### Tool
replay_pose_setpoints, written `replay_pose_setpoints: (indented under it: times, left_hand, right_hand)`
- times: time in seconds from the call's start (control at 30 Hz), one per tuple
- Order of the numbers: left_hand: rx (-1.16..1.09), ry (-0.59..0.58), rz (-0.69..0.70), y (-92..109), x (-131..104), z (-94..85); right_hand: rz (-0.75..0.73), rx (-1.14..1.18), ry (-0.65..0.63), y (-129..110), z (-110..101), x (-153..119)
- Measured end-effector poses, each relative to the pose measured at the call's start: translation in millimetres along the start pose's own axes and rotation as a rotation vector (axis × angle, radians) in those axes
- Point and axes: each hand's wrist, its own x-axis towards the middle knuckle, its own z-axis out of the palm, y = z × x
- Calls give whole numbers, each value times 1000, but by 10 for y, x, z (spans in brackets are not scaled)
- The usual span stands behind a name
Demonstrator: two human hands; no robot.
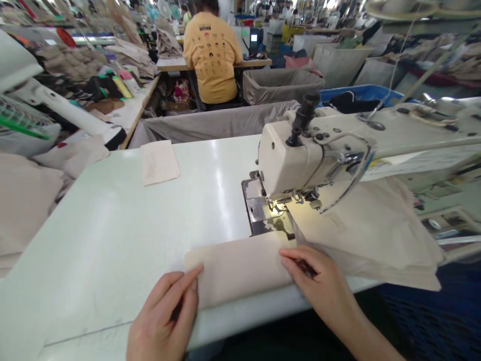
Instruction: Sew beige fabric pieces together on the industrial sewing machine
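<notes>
A beige fabric piece [240, 271], flat and roughly rectangular, lies at the table's front edge. My left hand [169, 306] pinches its left end between thumb and fingers. At the right end, my right hand [319, 281] grips the same piece near its upper corner, with a small dark item partly hidden under the fingers. Just beyond the fabric is the lit needle area of a sewing machine [289, 155]. A larger stack of beige cloth [361, 220] lies right of the needle, under the machine arm.
Another small beige piece [160, 162] lies at the table's back left. A white lamp arm [71, 113] reaches in from the left, above piled cloth [26, 200]. Behind the table are grey fabric-lined bins [210, 123] and a seated person in a yellow shirt [212, 55].
</notes>
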Motion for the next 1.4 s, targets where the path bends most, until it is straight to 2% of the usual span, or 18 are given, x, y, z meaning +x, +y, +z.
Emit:
replay_pose_setpoints:
  times: [0.27,0.7,1.0,1.4]
  left_hand:
    - [11,-24,24,-59,-12,-20]
    - [20,-2,22,-3,-7,9]
    - [21,-15,39,-48,-21,8]
    - [47,-4,38,-5,-2,12]
  right_hand:
    - [21,-19,16,-53,-16,7]
    - [-19,-81,23,-78,-16,29]
    - [-15,-106,2,-56,-7,21]
    - [10,-96,-8,-36,-5,37]
